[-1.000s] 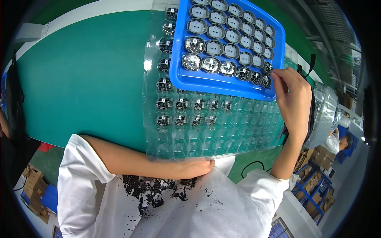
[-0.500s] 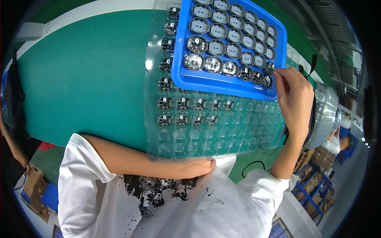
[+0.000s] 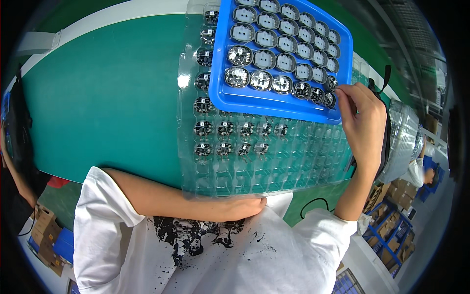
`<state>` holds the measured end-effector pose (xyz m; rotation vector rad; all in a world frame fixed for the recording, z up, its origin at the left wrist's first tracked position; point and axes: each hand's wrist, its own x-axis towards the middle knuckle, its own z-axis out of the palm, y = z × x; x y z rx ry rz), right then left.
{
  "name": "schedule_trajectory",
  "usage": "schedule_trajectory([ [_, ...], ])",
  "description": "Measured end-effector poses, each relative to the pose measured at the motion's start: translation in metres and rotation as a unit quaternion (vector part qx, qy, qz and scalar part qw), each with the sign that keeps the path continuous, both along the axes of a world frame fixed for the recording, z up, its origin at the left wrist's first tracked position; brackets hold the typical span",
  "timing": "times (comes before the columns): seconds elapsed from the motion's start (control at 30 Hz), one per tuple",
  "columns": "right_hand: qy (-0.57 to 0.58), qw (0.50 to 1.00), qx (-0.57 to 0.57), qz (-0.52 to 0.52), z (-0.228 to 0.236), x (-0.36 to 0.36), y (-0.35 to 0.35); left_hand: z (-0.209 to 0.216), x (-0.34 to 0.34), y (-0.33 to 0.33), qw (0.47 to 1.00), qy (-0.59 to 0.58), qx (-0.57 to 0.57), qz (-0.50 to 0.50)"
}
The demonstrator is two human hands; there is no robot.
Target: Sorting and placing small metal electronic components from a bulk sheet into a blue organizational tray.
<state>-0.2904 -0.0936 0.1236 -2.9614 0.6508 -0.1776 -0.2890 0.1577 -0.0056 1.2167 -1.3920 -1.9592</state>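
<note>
right hand (image 3: 364, 125) pinched a small round part (image 3: 331, 99) at the blue tray (image 3: 274, 105) corner, left hand (image 3: 242, 207) flat under the clear blister tray (image 3: 254, 171); best lifted straight up.

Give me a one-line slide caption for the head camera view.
Right hand at the blue tray's corner; left hand steadies the clear blister tray.

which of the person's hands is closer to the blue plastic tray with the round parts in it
Right. The right hand has its fingertips at the near right corner of the blue plastic tray. The left hand lies well below it, at the near edge of the clear plastic blister tray.
</note>
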Motion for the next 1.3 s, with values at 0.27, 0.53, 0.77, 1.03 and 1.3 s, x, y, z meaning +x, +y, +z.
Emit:
schedule_trajectory([
  [0.27,-0.003,1.000,-0.010,0.008,-0.003,0.003,-0.002,-0.010,-0.010,0.008,0.993,-0.049,-0.102,0.046],
  [0.53,-0.002,1.000,-0.001,0.008,-0.008,0.003,0.000,0.005,0.000,0.001,0.991,-0.039,-0.116,0.060],
  [0.77,0.026,0.991,0.079,0.101,0.010,-0.002,0.048,0.003,0.008,0.008,0.994,-0.040,-0.093,0.043],
  [1.03,0.105,0.974,0.059,0.192,-0.001,-0.012,0.066,0.003,0.024,0.018,0.996,-0.041,-0.084,0.001],
  [1.3,-0.049,0.991,-0.010,0.124,0.023,0.014,0.017,0.020,0.000,-0.014,0.996,-0.040,-0.069,-0.029],
])
